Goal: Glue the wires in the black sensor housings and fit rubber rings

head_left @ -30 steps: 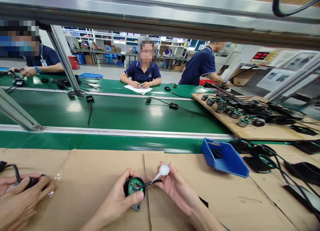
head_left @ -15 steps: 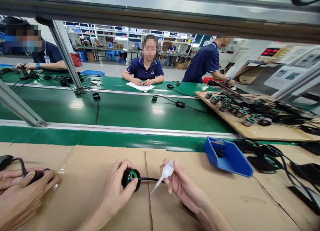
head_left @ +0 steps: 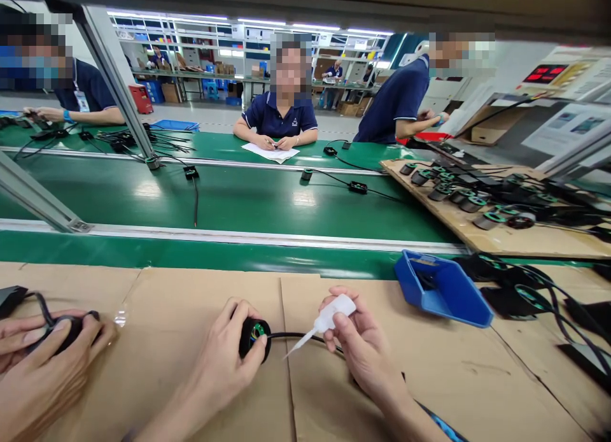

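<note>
My left hand (head_left: 232, 353) is closed around a round black housing (head_left: 247, 341). Its open face, tilted to the right, shows a green circuit board (head_left: 258, 331) with thin coloured wires. A black cable (head_left: 291, 334) leaves the housing and passes behind my right hand (head_left: 360, 340). That hand grips a small white glue bottle (head_left: 337, 313) with a long thin nozzle. The nozzle points down and left, its tip a short way right of the housing and apart from it. Part of the cable is hidden beneath my right forearm.
At the left, a co-worker's hands (head_left: 57, 346) hold a black part with a cable. A blue bin (head_left: 442, 292) stands on the cardboard (head_left: 181, 289) at right, beside black cabled parts. Beyond runs a green conveyor (head_left: 248, 200); a board (head_left: 534, 241) carries several round units. Metal posts frame the bench.
My right hand has turned the bottle so that it lies flatter, with more of its body showing. My left hand still holds the housing. The whole view has shifted slightly.
</note>
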A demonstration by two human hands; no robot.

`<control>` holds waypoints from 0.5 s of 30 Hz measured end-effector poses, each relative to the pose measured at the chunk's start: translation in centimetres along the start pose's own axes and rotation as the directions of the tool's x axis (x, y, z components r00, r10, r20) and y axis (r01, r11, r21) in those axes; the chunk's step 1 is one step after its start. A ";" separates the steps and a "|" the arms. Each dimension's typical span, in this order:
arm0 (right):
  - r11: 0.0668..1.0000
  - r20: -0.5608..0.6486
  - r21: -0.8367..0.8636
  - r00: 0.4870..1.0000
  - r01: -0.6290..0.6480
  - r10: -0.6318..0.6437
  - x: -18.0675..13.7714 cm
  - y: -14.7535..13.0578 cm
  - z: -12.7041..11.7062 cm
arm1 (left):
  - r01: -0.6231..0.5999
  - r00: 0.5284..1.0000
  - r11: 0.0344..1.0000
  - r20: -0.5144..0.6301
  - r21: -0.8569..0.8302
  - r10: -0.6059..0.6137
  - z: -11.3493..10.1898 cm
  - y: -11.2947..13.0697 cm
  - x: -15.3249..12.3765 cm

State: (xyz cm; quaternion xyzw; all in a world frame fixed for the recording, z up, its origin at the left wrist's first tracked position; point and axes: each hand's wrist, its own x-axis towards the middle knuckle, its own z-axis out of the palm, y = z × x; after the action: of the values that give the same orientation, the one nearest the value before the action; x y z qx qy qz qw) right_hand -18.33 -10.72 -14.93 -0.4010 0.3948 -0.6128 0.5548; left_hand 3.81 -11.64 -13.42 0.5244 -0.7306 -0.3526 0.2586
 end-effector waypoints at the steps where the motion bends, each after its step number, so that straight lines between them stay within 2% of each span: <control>1: 0.996 0.009 -0.054 0.998 0.066 -0.065 -0.1 -0.1 0.1 | -0.001 1.000 1.000 0.007 0.006 0.001 0.1 0.0 0.0; 5: 0.910 0.094 -0.288 0.954 0.298 -0.283 -1.0 -0.6 0.5 | -0.023 0.999 0.999 0.026 0.030 0.022 0.4 0.0 -0.2; 8: 0.757 0.212 -0.466 0.888 0.459 -0.408 -1.6 -1.0 0.8 | -0.035 0.999 0.998 0.032 0.043 0.033 0.5 0.0 -0.3; 11: 0.603 0.350 -0.556 0.819 0.572 -0.454 -1.9 -1.4 1.2 | -0.045 0.998 0.998 0.041 0.046 0.043 0.5 0.0 -0.4; 15: 0.503 0.449 -0.580 0.766 0.642 -0.460 -2.0 -1.9 1.9 | -0.054 0.997 0.998 0.054 0.045 0.051 0.4 0.0 -0.5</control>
State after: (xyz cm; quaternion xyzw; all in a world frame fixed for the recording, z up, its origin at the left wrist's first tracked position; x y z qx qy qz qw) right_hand -17.13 -8.61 -12.63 -0.7556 0.3784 -0.5057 0.1735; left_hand 3.64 -11.10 -13.73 0.5013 -0.7588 -0.3424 0.2360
